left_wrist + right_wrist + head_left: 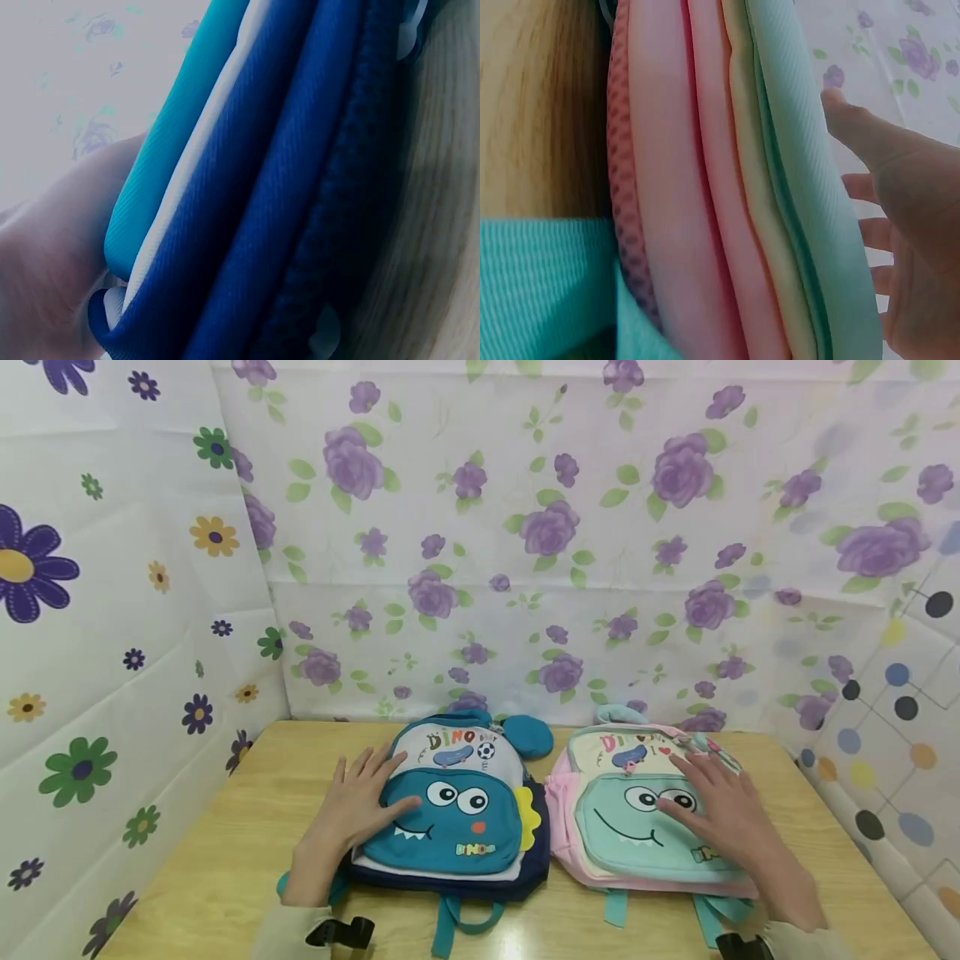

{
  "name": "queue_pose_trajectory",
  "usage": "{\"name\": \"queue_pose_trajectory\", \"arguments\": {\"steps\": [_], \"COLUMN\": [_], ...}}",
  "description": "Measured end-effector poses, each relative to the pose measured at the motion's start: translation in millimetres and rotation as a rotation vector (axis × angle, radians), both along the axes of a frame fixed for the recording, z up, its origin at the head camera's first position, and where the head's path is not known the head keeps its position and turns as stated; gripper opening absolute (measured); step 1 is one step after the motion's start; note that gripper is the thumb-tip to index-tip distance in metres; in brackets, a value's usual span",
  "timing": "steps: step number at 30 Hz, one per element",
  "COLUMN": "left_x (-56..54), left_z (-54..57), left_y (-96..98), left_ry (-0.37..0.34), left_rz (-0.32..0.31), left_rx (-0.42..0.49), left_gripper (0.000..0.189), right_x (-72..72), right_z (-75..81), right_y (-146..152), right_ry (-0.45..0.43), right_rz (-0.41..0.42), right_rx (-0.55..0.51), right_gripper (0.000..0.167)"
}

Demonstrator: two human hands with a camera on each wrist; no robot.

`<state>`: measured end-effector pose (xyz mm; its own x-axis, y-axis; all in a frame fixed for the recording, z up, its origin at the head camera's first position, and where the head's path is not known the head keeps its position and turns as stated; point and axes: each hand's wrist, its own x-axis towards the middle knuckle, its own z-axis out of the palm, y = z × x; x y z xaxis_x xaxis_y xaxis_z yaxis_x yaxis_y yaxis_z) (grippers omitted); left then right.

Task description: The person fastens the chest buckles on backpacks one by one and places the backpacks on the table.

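Blue dino backpack [457, 839] and pink-mint dino backpack [622, 827] look placed, withdrawal perhaps remaining; left grip [356, 802], right grip [726, 810] spread, empty!

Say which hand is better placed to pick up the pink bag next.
Probably the right hand: it is at the front of the pink bag, while the left hand is at the blue bag.

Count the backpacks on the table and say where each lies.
2: a blue backpack at the left hand, and a pink-and-mint backpack beside it, at the right hand.
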<state>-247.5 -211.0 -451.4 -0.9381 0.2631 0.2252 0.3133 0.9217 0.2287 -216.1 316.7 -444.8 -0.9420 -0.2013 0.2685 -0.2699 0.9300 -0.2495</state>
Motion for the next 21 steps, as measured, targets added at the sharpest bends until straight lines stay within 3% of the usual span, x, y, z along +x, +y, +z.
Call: {"name": "queue_pose_trajectory", "arguments": {"steps": [8, 21], "left_x": [2.2, -1.8], "left_z": [-2.8, 3.0], "left_y": [0.9, -2.4], "left_ry": [-0.04, 0.034], "left_rz": [-0.008, -0.032], "left_rx": [0.014, 0.06], "left_gripper": [0.079, 0.065], "right_x": [-0.6, -7.7], "right_z": [-0.2, 6.1], "right_y": [-13, -51], "right_ry": [0.062, 0.099], "right_rz": [0.044, 0.148], "right_rx": [-0.047, -0.079], "right_gripper": [0.061, 0.046]}}
